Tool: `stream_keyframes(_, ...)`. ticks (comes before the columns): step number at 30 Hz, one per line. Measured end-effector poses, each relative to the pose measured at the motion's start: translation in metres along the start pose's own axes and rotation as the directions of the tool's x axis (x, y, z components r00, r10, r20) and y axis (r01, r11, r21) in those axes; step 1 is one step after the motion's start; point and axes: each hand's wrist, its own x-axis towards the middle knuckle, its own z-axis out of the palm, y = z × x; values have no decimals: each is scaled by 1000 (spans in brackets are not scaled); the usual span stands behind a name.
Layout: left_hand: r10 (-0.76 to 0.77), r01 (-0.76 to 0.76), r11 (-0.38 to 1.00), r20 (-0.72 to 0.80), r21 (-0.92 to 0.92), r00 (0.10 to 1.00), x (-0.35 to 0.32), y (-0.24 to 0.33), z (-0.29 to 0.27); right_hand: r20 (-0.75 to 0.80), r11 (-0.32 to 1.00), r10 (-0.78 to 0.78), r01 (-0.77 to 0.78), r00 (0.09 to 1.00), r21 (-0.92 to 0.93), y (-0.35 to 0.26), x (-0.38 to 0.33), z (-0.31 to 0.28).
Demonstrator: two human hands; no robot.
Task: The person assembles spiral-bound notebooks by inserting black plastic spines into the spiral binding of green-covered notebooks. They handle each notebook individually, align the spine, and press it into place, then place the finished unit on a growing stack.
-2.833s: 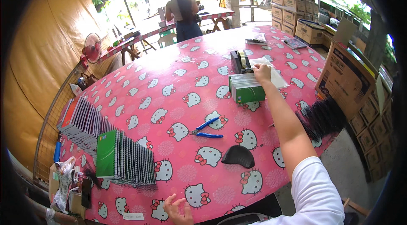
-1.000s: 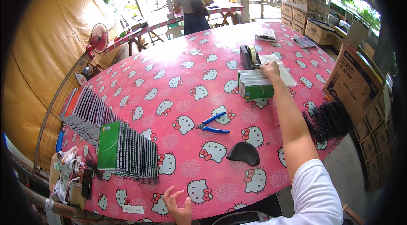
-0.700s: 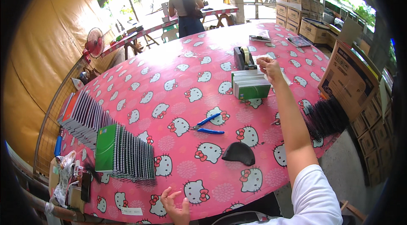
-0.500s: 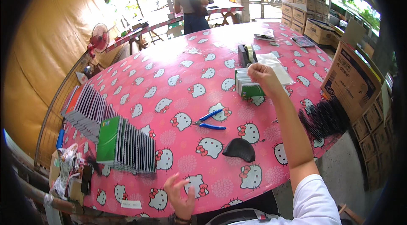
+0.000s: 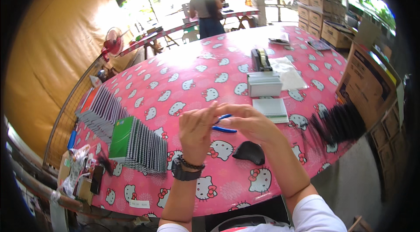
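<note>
Where the two forearms rise from the lower edge, the left hand, with a dark watch and bead bracelet at its wrist, stands upright with its fingers together and pointing up, back toward the camera. The right hand lies against it from the right, fingertips pinched at the left fingertips. Whether anything thin is held between them cannot be told; the palms are hidden.

Just behind the hands, blue-handled pliers lie on the pink cartoon-cat-printed tablecloth, mostly covered by the fingers, so only the handles show. A black curved pad rests beside the right wrist. Left of the hands, a row of spiral-bound notebooks with a green cover in front leans on the cloth, and a second grey fanned row lies beyond it. At the table's right edge sits a heap of black binding coils, blurred by the lens. Past the hands lies a single white notebook, then a squared stack of notebooks, and a dark tape dispenser.

Farther off, brown cardboard boxes are cut by the frame's right rim. A red fan stands at the left, and another person stands at a far table, facing away.
</note>
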Motion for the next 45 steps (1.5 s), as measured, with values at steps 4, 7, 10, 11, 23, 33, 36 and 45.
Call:
stream_keyframes(4,-241,231,938,-8,-261,970,-10,-6,3,63,977,55,-67,996,205,12,0,9)
stream_keyframes(7,-340,284,849,-49,-446,939,-15,-2,8,98,933,53,-85,994,350,20,-5,19)
stream_keyframes(10,-378,316,823,-40,-472,925,-23,9,16,92,879,93,-126,991,461,37,-11,22)
stream_keyframes(11,-333,279,842,-40,-461,942,-24,10,18,77,849,115,-138,990,510,33,-16,24)
stream_keyframes(23,-290,515,447,426,-732,857,-66,4,45,75,779,205,-209,976,591,51,-61,3)
stream_keyframes(33,-674,755,239,456,-610,581,-97,-29,63,-336,-351,-71,-339,939,-873,46,-88,-155)
stream_keyframes(36,-673,703,285,387,-651,631,-102,-32,69,-259,-506,7,-220,966,-834,52,-86,-186)
stream_keyframes(45,-729,716,376,290,-589,621,-106,-43,69,95,-662,129,157,987,-733,55,-54,-193)
